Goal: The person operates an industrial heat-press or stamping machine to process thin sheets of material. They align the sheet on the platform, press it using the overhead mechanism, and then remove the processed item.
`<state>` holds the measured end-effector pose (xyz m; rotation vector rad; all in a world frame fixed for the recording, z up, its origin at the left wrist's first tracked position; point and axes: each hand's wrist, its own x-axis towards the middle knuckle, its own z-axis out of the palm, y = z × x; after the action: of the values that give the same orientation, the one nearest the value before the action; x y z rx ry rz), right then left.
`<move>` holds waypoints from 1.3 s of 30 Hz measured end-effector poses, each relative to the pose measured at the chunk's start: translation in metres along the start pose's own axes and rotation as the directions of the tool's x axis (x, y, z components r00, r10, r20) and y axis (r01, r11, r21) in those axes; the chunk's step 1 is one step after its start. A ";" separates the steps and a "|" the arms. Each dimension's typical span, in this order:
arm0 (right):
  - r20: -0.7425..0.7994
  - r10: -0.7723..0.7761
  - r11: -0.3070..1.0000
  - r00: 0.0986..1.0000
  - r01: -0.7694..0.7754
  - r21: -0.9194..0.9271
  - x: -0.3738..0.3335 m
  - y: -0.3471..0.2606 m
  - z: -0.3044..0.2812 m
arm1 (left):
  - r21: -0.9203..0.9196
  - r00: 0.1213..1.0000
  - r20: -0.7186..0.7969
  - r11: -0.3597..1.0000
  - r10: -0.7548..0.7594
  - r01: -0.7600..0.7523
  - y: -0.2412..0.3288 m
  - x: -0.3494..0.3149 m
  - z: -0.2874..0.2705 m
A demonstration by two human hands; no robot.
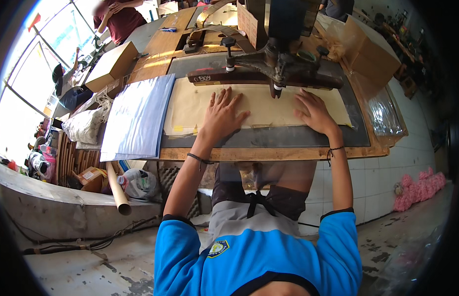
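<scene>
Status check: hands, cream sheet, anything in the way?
Left hand and right hand palm-down on cream sheet, fingers spread. Sheet lying on dark board. Dark crossbar hides part of sheet's far edge; contact unclear.

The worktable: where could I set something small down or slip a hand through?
The dark mat shows bare in a strip between the pale sheet and the table's wooden front edge. The sheet is uncovered between the left hand and right hand. Crowded: the left side, under the glossy stack, and the far side, by the dark bar.

Sheet [269, 111] partly behind brown bar [247, 78]
</scene>
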<state>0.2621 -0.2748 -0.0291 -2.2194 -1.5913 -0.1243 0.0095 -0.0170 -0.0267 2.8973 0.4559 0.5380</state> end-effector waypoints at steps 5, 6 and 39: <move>-0.022 -0.009 0.997 1.000 0.010 0.074 0.003 0.012 0.006 | -0.072 1.000 -0.002 0.997 -0.026 0.026 -0.003 0.004 0.006; -0.023 -0.012 0.995 1.000 0.014 0.102 0.003 0.018 0.005 | -0.063 1.000 0.002 0.998 -0.028 0.028 -0.002 0.006 0.005; -0.093 0.020 0.994 0.995 -0.010 0.110 0.005 0.018 0.006 | -0.127 0.995 -0.094 0.992 -0.042 0.030 -0.023 0.012 0.012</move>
<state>0.2794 -0.2731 -0.0383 -2.1105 -1.4951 -0.1319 0.0189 0.0076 -0.0387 2.7476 0.4686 0.6781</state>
